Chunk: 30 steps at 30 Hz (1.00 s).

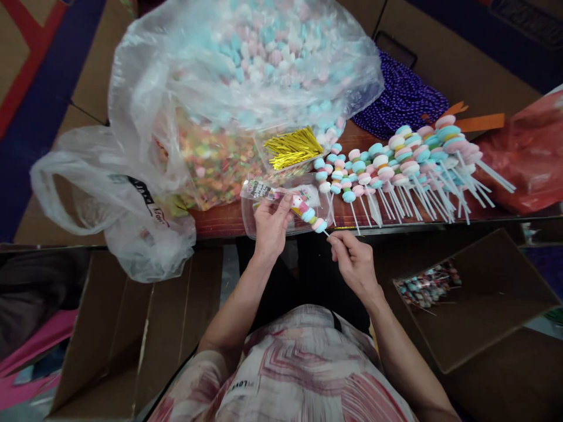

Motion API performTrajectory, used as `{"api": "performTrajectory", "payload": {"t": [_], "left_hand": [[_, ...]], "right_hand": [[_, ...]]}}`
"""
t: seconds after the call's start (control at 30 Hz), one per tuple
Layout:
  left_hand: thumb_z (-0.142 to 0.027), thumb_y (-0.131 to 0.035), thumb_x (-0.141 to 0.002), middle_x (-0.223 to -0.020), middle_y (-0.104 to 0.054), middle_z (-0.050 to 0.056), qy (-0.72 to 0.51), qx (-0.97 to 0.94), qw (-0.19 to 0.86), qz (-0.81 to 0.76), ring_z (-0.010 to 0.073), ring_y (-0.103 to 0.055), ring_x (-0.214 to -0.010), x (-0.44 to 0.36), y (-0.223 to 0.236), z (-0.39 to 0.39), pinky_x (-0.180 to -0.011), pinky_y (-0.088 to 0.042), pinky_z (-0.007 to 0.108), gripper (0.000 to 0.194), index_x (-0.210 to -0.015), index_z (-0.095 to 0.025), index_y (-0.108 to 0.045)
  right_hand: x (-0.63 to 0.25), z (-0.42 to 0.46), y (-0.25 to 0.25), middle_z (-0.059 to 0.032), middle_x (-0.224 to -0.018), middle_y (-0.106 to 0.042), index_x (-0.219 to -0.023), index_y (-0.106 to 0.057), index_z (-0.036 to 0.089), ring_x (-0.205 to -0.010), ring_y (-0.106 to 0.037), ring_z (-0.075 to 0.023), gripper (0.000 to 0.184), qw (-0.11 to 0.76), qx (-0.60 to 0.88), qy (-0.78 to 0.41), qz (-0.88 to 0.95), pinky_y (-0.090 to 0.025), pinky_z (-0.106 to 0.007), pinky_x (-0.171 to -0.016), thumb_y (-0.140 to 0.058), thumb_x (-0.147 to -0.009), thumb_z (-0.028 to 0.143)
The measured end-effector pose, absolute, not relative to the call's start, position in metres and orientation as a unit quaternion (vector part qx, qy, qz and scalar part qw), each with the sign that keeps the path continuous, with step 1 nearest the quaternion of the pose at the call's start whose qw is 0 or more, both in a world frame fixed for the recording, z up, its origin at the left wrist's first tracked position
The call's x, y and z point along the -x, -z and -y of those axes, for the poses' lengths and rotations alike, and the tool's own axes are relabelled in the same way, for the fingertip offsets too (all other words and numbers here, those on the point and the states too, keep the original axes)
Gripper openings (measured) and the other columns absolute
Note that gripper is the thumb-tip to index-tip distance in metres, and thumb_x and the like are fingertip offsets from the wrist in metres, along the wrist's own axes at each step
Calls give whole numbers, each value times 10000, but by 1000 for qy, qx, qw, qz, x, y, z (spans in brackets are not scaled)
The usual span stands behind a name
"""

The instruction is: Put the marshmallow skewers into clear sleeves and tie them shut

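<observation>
Head camera looks down on a packed tabletop (220, 221), and the candy skewer (313, 218) is right at the middle of its near edge, slanting between two hands. The left grip (271, 225) is closed, thumb pressed over fingers, on a printed clear wrapper (258, 189) at the skewer's far end; how much of the candy sits inside it, I can't tell. The right grip (353, 258) is pinched tight on the near end of the stick.

Under the left one sits a clear tray (248, 221), partly covered. Just beyond, a small clear box (261, 145) carries a heap of gold ties (292, 146). Behind that, a huge clear bag (132, 64) bulges with pastel candies (268, 53), and orange and green pieces (215, 155) crowd below them. Far left, a white carrier bag (65, 181) slumps over the edge.

Over to the right, finished-looking skewers (409, 155) line up, sticks facing near; purple cord (400, 97) coils behind, a red bag (523, 152) beyond. Down near right, an open carton (484, 316) holds more skewers (428, 284); another cardboard box (109, 334) gapes near left.
</observation>
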<state>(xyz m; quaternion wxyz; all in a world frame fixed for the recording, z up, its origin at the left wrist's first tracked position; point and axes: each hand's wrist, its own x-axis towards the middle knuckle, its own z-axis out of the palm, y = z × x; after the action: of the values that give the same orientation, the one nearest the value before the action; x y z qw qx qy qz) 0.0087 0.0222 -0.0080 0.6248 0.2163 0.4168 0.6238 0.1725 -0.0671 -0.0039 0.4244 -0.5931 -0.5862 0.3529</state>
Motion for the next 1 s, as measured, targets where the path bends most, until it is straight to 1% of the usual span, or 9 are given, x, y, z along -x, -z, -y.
{"api": "performTrajectory", "payload": {"t": [0.1, 0.17, 0.27, 0.4, 0.53, 0.67, 0.77, 0.9, 1.0], "left_hand": [[-370, -890, -758, -900, -801, 43, -624, -179, 641, -410, 162, -773, -820, -9, 9, -24, -756, -595, 242, 275, -856, -179, -719], [-349, -865, -790, -900, -803, 50, -623, -164, 652, -400, 155, -770, -813, -8, 10, -25, -751, -588, 234, 239, -837, -171, -713], [-335, -832, -824, -916, -804, 59, -602, -170, 668, -403, 173, -776, -850, -7, 10, -26, -762, -590, 253, 205, -851, -169, -715], [-365, -825, -831, -935, -803, 63, -584, -190, 671, -415, 206, -785, -930, -7, 8, -23, -807, -602, 286, 228, -912, -184, -711], [-392, -840, -815, -942, -804, 69, -580, -202, 673, -413, 215, -790, -936, -6, 8, -21, -784, -611, 279, 268, -929, -188, -709], [-440, -834, -814, -913, -802, 63, -578, -193, 678, -410, 220, -797, -899, -2, 11, -23, -727, -619, 267, 301, -897, -185, -699], [-457, -844, -801, -884, -796, 57, -572, -190, 675, -425, 228, -800, -903, 0, 11, -23, -720, -620, 264, 329, -875, -181, -680], [-454, -872, -765, -852, -788, 52, -565, -201, 673, -433, 223, -801, -875, 0, 8, -21, -743, -627, 277, 361, -889, -175, -679], [-440, -866, -776, -817, -780, 44, -547, -209, 682, -438, 217, -799, -854, -2, 6, -19, -758, -633, 296, 344, -889, -178, -674]], "right_hand": [[-166, 68, -1, 62, -519, -498, -841, -658, 194, -454, -404, -85, 247, 421, 564, -500, 503, -318, -237, -477, -557, -981, 372], [-163, 68, 0, 67, -500, -486, -831, -662, 187, -418, -338, -74, 280, 426, 548, -561, 451, -245, -229, -427, -585, -954, 426], [-158, 66, 6, 73, -484, -460, -814, -661, 181, -405, -293, -67, 304, 451, 541, -595, 388, -173, -220, -404, -643, -907, 470], [-151, 65, 11, 82, -468, -431, -808, -656, 181, -404, -287, -69, 311, 457, 536, -601, 379, -189, -221, -408, -649, -905, 476], [-146, 69, 10, 69, -504, -467, -836, -642, 197, -442, -407, -87, 269, 441, 584, -478, 486, -317, -231, -467, -560, -977, 412], [-147, 74, 14, 48, -576, -516, -859, -643, 215, -485, -449, -95, 196, 410, 611, -268, 622, -352, -250, -527, -518, -998, 278], [-154, 73, 19, 18, -625, -586, -873, -657, 212, -531, -492, -111, 200, 393, 587, -155, 690, -386, -266, -585, -512, -1012, 225], [-164, 65, 23, -6, -655, -653, -894, -681, 204, -545, -508, -121, 209, 358, 558, -72, 745, -375, -295, -607, -514, -1019, 196], [-166, 61, 25, 9, -597, -605, -869, -681, 206, -524, -481, -125, 236, 348, 546, -46, 761, -345, -319, -600, -501, -1019, 173]]}}
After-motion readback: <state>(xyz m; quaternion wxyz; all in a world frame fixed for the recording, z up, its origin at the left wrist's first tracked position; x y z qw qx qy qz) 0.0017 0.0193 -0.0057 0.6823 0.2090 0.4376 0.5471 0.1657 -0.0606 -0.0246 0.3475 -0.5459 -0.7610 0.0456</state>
